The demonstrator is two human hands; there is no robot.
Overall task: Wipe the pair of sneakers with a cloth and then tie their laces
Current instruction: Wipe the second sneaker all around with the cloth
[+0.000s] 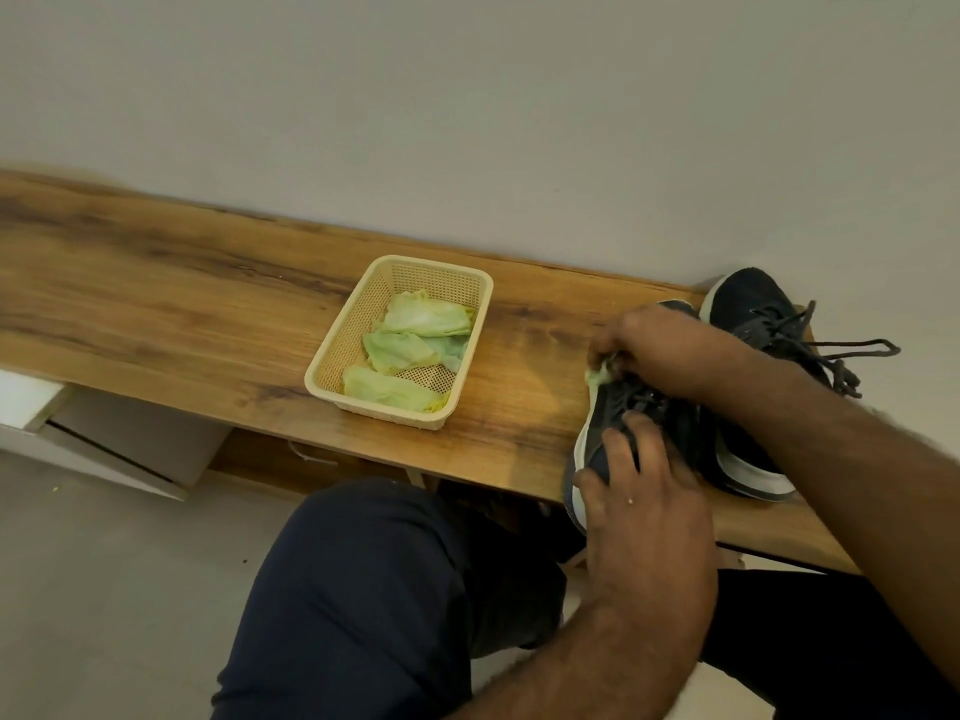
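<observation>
Along a pale wall, a long wooden bench [208, 283] is carrying a beige plastic mesh basket [332, 356] of green cloths. At its right end we are gripping the nearer dark sneaker [613, 407] with our left hand [631, 491], fingers curled over its side, while our right hand [657, 350] is pinching a crumpled green cloth [600, 374] against it. The 2nd dark sneaker [753, 314] is lying just behind, laces loose.

No writing, label, brand mark, number or sign can be read anywhere in this view; the two dark sneakers [748, 387] show no legible logo; the woven basket [358, 324] and the wooden counter [182, 298] carry no lettering either.
</observation>
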